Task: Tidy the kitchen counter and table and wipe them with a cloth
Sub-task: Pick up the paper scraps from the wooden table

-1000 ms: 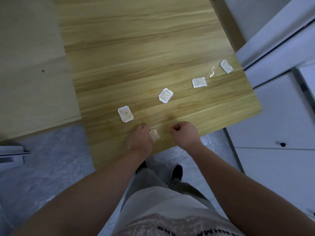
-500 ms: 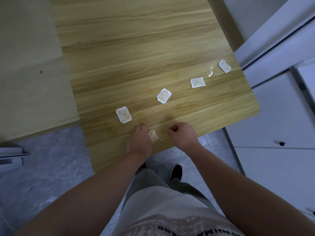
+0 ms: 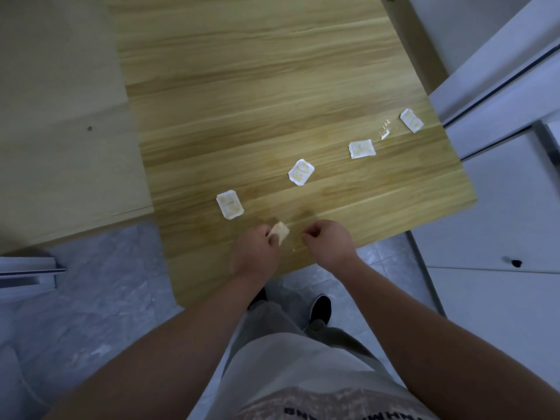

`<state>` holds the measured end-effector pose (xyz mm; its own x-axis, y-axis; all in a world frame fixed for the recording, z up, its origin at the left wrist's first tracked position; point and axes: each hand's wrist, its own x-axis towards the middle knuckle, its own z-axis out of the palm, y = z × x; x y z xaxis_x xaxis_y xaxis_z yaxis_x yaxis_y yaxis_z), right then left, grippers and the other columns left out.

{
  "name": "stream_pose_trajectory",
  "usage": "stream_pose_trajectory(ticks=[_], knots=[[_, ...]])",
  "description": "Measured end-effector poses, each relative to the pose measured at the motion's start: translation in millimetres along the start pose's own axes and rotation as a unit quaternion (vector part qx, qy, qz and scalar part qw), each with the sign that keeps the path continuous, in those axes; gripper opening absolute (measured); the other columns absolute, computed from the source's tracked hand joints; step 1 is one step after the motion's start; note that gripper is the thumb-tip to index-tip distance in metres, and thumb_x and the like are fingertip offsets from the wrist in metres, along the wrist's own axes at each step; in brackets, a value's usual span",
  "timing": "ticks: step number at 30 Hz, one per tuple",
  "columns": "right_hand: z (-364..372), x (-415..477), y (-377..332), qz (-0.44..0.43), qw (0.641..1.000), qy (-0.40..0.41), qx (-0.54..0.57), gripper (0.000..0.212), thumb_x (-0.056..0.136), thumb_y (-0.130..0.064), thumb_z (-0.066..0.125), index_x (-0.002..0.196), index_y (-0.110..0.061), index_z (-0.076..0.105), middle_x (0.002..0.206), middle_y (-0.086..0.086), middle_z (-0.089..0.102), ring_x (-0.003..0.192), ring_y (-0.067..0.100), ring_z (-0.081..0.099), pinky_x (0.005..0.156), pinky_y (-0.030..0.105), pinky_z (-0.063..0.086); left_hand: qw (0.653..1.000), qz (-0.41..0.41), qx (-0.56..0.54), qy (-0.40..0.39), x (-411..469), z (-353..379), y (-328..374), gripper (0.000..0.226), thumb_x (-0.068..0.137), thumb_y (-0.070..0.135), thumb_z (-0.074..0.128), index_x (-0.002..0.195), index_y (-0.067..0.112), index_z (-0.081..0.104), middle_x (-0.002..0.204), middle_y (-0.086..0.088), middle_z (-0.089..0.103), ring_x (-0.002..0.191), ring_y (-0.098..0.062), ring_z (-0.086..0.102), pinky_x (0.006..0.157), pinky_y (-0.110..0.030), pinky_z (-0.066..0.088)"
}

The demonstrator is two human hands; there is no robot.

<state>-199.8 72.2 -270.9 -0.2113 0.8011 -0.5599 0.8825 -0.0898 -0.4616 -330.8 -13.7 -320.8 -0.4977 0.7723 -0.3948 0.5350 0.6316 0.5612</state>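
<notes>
Several small white-and-yellow paper packets lie on the wooden table [image 3: 272,86]: one [image 3: 230,204] near my hands, one [image 3: 301,171] in the middle, one [image 3: 361,148] further right and one [image 3: 411,120] by the right edge. My left hand [image 3: 254,253] pinches another small pale packet [image 3: 280,231] just above the table's near edge. My right hand [image 3: 328,242] hovers beside it with its fingers curled and nothing visible in them. Tiny crumbs [image 3: 384,133] lie between the two rightmost packets.
A white cabinet [image 3: 500,207] with a dark rail stands right of the table. A beige surface [image 3: 60,116] adjoins the table on the left. Grey floor [image 3: 91,298] and my shoes [image 3: 321,307] lie below the table's near edge.
My left hand has lifted the small packet a little off the table and turned it. My right hand has stayed beside it. The view has shifted slightly.
</notes>
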Motion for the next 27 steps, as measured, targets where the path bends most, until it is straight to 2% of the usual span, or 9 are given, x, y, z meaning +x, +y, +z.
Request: stream_pose_trajectory(ticks=[2,4,6,10,17,21,24,27], knots=[[0,1,-4,-0.001,1.000,-0.005,0.004,0.017,0.090,-0.023,0.060,0.096,-0.017,0.074,0.087,-0.001,0.072,0.088,0.021,0.066,0.079,0.035,0.055,0.997,-0.037,-0.061,0.033,5,-15,-2,0.015,0.092,0.028,0.054,0.082,0.019,0.062,0.072,0.005,0.063,0.068,-0.018,0.059,0.059,-0.034,0.048],[0,2,-9,-0.003,1.000,-0.010,0.002,0.016,0.090,-0.023,0.059,0.094,-0.018,0.074,0.085,-0.001,0.071,0.086,0.021,0.066,0.075,0.032,0.053,0.992,-0.068,-0.077,0.069,15,-33,-7,0.011,0.091,0.026,0.058,0.086,0.019,0.063,0.077,0.004,0.065,0.071,-0.019,0.060,0.058,-0.030,0.043],[1,3,-14,-0.009,1.000,-0.014,0.001,0.017,0.090,-0.022,0.058,0.095,-0.018,0.074,0.088,0.000,0.072,0.087,0.021,0.066,0.075,0.031,0.053,0.992,-0.086,-0.044,0.075,28,-49,-15,0.007,0.090,0.027,0.060,0.086,0.022,0.063,0.080,0.005,0.064,0.073,-0.018,0.058,0.057,-0.026,0.036],[3,4,-22,-0.016,1.000,-0.020,0.003,0.018,0.091,-0.022,0.058,0.097,-0.016,0.074,0.092,0.002,0.072,0.090,0.022,0.066,0.077,0.031,0.052,0.992,-0.106,0.047,0.047,54,-68,-33,0.012,0.088,0.029,0.060,0.089,0.024,0.070,0.088,0.000,0.069,0.081,-0.023,0.062,0.064,-0.028,0.041],[3,5,-26,-0.015,1.000,-0.018,0.006,0.018,0.092,-0.020,0.058,0.097,-0.014,0.074,0.092,0.002,0.072,0.092,0.022,0.066,0.081,0.032,0.052,0.987,-0.075,0.141,0.002,80,-75,-41,0.019,0.085,0.033,0.065,0.103,0.029,0.068,0.105,0.003,0.069,0.100,-0.024,0.064,0.071,-0.030,0.042],[5,8,-23,-0.005,1.000,-0.012,0.009,0.018,0.090,-0.021,0.059,0.098,-0.014,0.073,0.093,0.002,0.072,0.092,0.022,0.066,0.082,0.036,0.055,0.982,-0.046,0.184,0.003,84,-72,-44,0.041,0.082,0.032,0.069,0.121,0.025,0.056,0.111,-0.003,0.068,0.106,-0.028,0.063,0.076,-0.034,0.046],[4,10,-21,0.003,1.000,-0.012,0.014,0.017,0.090,-0.022,0.059,0.099,-0.016,0.072,0.087,-0.001,0.071,0.088,0.020,0.066,0.075,0.030,0.052,0.979,-0.037,0.198,0.003,85,-69,-47,0.049,0.081,0.037,0.072,0.123,0.022,0.051,0.110,-0.006,0.069,0.105,-0.032,0.063,0.078,-0.037,0.049],[3,10,-20,0.006,1.000,-0.014,0.017,0.016,0.090,-0.021,0.058,0.097,-0.016,0.072,0.077,-0.005,0.069,0.081,0.017,0.065,0.067,0.026,0.049,0.980,-0.043,0.195,0.001,88,-68,-48,0.046,0.080,0.034,0.073,0.118,0.021,0.052,0.105,-0.006,0.069,0.102,-0.031,0.064,0.075,-0.035,0.048]])
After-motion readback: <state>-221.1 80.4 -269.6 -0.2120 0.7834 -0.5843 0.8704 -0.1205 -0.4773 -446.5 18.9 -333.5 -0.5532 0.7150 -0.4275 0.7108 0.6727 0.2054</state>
